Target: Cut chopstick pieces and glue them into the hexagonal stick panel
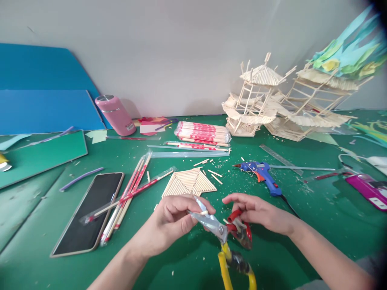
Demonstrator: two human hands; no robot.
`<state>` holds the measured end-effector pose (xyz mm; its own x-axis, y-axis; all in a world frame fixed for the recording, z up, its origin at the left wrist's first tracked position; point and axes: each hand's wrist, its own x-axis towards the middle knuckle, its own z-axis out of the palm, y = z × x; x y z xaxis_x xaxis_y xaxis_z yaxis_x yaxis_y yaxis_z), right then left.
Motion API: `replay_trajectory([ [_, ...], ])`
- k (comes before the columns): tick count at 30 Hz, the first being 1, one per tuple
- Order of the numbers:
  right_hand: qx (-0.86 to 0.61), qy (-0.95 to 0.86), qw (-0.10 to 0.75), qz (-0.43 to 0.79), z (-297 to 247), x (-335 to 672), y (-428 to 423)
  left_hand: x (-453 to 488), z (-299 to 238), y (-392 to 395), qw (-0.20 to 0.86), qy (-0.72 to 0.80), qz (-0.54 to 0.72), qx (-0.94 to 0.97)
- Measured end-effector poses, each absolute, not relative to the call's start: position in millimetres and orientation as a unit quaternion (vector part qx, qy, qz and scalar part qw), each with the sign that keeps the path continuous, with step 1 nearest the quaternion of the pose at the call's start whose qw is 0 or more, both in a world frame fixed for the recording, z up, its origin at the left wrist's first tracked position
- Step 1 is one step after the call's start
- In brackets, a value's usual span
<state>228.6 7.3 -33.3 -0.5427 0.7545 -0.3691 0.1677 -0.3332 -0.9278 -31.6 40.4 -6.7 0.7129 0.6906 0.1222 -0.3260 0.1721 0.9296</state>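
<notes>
My left hand [171, 219] is closed in a pinch on a short wooden stick piece [203, 212], held at the jaws of a pair of yellow-handled cutters [225, 241] that lie on the green table. My right hand [256, 211] rests just right of the cutters, its fingers curled over something red [238, 223] that I cannot make out. Just beyond both hands lies a flat fan-shaped panel of glued sticks [189, 182].
A blue glue gun [261, 173] lies right of the panel, with a ruler [281, 160] behind it. A phone [89, 211] and wrapped chopsticks [130, 193] sit to the left. Stick pavilion models [272, 104], a chopstick pack [202, 133] and a pink bottle [116, 114] stand near the wall.
</notes>
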Motion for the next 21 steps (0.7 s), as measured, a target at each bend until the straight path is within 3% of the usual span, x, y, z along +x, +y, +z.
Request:
replay_trajectory([
  [6, -0.441, -0.579, 0.193, 0.658, -31, 229, 4, -31, -9, 41, 0.749, 0.163, 0.348, 0.54],
  [13, -0.566, -0.635, 0.25, 0.462, -19, 215, -20, -33, -13, 42, 0.74, 0.172, 0.359, 0.542],
  [21, -0.557, -0.738, 0.239, 0.295, -21, 197, -47, -33, -15, 42, 0.743, 0.176, 0.362, 0.535],
])
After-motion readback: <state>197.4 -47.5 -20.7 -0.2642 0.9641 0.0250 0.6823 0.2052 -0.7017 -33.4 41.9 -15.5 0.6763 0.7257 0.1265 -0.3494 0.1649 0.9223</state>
